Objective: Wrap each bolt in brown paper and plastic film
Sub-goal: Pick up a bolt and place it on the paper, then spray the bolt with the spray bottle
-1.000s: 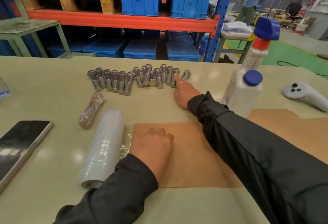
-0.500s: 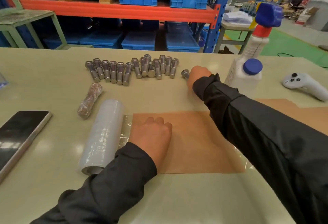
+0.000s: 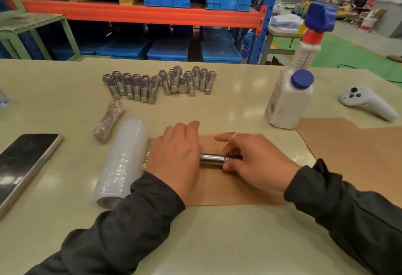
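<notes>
A steel bolt (image 3: 212, 158) lies sideways on a brown paper sheet (image 3: 226, 192) in the middle of the table. My right hand (image 3: 256, 163) grips its threaded end. My left hand (image 3: 177, 155) covers its head end, which is hidden; fingers lie over the paper. A roll of plastic film (image 3: 123, 161) lies left of the paper, with film pulled out under the sheet. Several bare bolts (image 3: 158, 84) sit in a row further back. One wrapped bolt (image 3: 108, 121) lies behind the roll.
A white bottle with a blue cap (image 3: 290, 98) and a spray bottle (image 3: 313, 35) stand at the right. A white controller (image 3: 367, 102) lies far right, more brown paper (image 3: 356, 155) beside it. A phone (image 3: 20, 165) lies at the left.
My right hand took one bolt from the right end of the row and brought it back onto the brown paper. My left hand moved from the paper's left edge to the bolt.
</notes>
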`<state>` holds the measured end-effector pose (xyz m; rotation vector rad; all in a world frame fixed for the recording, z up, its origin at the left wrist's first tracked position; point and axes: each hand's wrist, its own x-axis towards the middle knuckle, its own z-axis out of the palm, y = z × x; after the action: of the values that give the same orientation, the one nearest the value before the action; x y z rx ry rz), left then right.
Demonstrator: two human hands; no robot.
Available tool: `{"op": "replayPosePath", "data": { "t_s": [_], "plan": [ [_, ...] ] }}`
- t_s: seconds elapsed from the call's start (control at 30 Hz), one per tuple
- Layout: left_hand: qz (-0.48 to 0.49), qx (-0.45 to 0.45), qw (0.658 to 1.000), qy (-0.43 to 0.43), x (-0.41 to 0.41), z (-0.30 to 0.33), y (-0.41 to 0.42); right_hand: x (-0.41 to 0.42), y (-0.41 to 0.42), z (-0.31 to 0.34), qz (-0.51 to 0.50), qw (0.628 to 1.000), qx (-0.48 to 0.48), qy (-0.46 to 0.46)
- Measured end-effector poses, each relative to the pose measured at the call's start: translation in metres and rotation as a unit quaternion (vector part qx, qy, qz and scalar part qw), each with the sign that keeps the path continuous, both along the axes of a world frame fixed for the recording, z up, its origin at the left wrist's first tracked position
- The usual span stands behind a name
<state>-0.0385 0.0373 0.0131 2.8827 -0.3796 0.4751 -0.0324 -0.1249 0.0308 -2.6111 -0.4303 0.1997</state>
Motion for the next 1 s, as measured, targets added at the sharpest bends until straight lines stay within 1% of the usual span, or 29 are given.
{"op": "replayPosePath", "data": {
  "t_s": [0.07, 0.13, 0.2, 0.27, 0.3, 0.37, 0.4, 0.43, 0.5, 0.57, 0.6, 0.63, 0.67, 0.77, 0.83, 0.93, 1.0],
  "plan": [
    [-0.028, -0.002, 1.0, 0.003, 0.001, -0.004, -0.002, -0.005, 0.0, -0.007, 0.004, 1.0, 0.013, -0.011],
    [-0.056, 0.04, 0.997, 0.031, 0.001, -0.007, -0.003, -0.007, -0.002, -0.011, 0.007, 0.999, 0.026, -0.023],
    [-0.07, 0.063, 0.994, 0.05, 0.001, -0.009, -0.002, -0.008, -0.004, -0.013, 0.022, 0.999, 0.022, -0.026],
    [-0.075, 0.061, 0.994, 0.045, 0.001, -0.01, 0.001, -0.007, -0.007, -0.01, 0.031, 0.999, 0.018, -0.033],
    [-0.074, 0.05, 0.995, 0.043, 0.001, -0.011, 0.001, -0.005, -0.01, -0.007, 0.015, 0.998, 0.032, -0.053],
    [-0.071, 0.035, 0.995, 0.052, 0.002, -0.011, 0.002, 0.003, -0.018, 0.005, -0.067, 0.984, 0.091, -0.137],
    [-0.068, 0.032, 0.995, 0.059, 0.003, -0.012, 0.001, 0.009, -0.024, 0.012, -0.126, 0.966, 0.127, -0.19],
    [-0.066, 0.03, 0.995, 0.063, 0.003, -0.013, 0.001, 0.017, -0.03, 0.021, -0.186, 0.939, 0.161, -0.242],
    [-0.057, 0.027, 0.996, 0.063, 0.004, -0.014, 0.0, 0.034, -0.045, 0.04, -0.29, 0.876, 0.204, -0.328],
    [-0.047, 0.014, 0.997, 0.053, 0.004, -0.015, -0.002, 0.055, -0.062, 0.059, -0.356, 0.828, 0.228, -0.368],
    [-0.045, 0.006, 0.998, 0.048, 0.004, -0.016, -0.002, 0.065, -0.071, 0.067, -0.375, 0.817, 0.238, -0.367],
    [-0.045, -0.001, 0.998, 0.043, 0.004, -0.017, -0.001, 0.077, -0.08, 0.074, -0.387, 0.815, 0.244, -0.355],
    [-0.046, -0.004, 0.998, 0.04, 0.004, -0.018, -0.001, 0.087, -0.087, 0.079, -0.39, 0.821, 0.247, -0.336],
    [-0.045, -0.006, 0.998, 0.042, 0.006, -0.021, 0.003, 0.114, -0.105, 0.087, -0.347, 0.857, 0.306, -0.226],
    [-0.041, -0.012, 0.998, 0.046, 0.007, -0.023, 0.003, 0.123, -0.109, 0.085, -0.32, 0.878, 0.313, -0.169],
    [-0.036, -0.013, 0.998, 0.045, 0.007, -0.024, 0.003, 0.129, -0.11, 0.081, -0.297, 0.896, 0.268, -0.194],
    [-0.036, -0.009, 0.999, 0.04, 0.007, -0.024, 0.003, 0.123, -0.106, 0.086, -0.27, 0.894, 0.278, -0.223]
  ]
}}
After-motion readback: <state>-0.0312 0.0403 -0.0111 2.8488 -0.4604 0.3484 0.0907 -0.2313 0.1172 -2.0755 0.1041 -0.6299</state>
